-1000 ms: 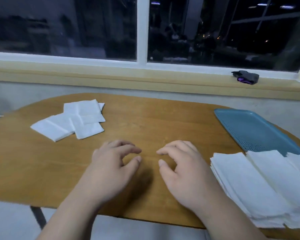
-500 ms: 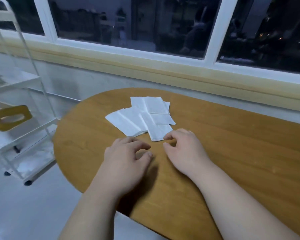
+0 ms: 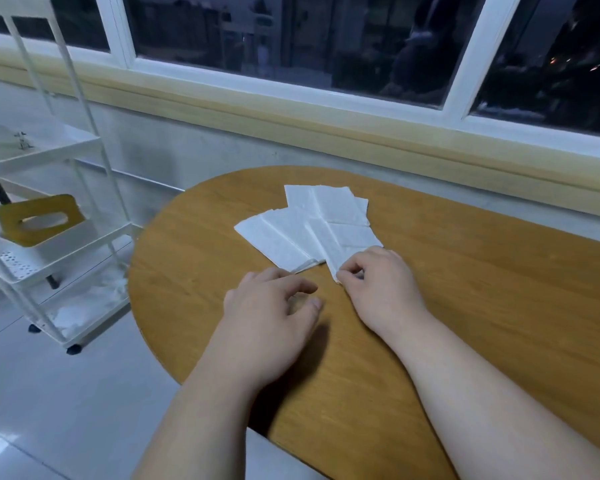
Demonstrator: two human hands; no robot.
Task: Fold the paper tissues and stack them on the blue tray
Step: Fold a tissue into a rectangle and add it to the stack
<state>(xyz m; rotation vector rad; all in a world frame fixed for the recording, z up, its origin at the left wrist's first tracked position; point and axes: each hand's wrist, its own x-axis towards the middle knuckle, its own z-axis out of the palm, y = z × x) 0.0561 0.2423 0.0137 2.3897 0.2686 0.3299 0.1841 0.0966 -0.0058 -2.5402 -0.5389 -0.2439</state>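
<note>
Head view: the left hand [image 3: 271, 313] rests on the table [image 3: 499, 306], grip loose and empty. The right hand [image 3: 378, 282] has reached mid-frame, its grip now pinching the nearest tissue [image 3: 343, 247] by a corner. Folding looks about to begin; the blue tray is out of frame.

Two bare arms show in the lower half of the frame. Left hand [image 3: 271, 320], centre: broad back, short fingers, nails trimmed short, with the thumbnail and one fingernail showing. Right hand [image 3: 383, 289], just right of centre: rounded knuckles, smooth back. Left forearm [image 3: 201, 410] at lower left-centre, right forearm [image 3: 482, 393] at lower right, both uncovered as far as the frame edge, full and smooth in outline. The light is dim and finer surface detail is unclear.
</note>
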